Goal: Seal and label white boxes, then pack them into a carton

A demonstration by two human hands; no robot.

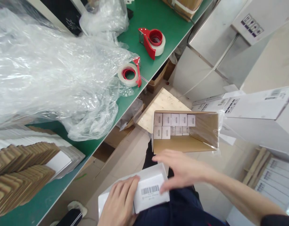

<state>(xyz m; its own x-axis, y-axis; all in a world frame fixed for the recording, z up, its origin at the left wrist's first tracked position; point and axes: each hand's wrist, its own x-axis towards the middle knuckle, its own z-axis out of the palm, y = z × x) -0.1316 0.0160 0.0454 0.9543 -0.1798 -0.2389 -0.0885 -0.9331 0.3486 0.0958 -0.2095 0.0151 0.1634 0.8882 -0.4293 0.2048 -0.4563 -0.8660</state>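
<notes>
A white cardboard box [150,202] with a barcode label lies tilted over my lap, its upper side looking open. My left hand [122,199] is wrapped over the box and grips it. At the box's right end, my right hand [179,171] has thumb and fingers spread apart; the thumb tip is at the barcode face, and I cannot tell whether it presses on it. Just beyond the hands stands an open brown carton [182,146], with several small white barcoded boxes [174,120] in rows inside.
A green table [144,15] runs along the left, bearing clear plastic wrap [52,69], two tape dispensers [153,42] and stacked flat cardboard [24,175]. The carton rests by a wooden board [162,102]. Large white cartons [257,103] stand at right.
</notes>
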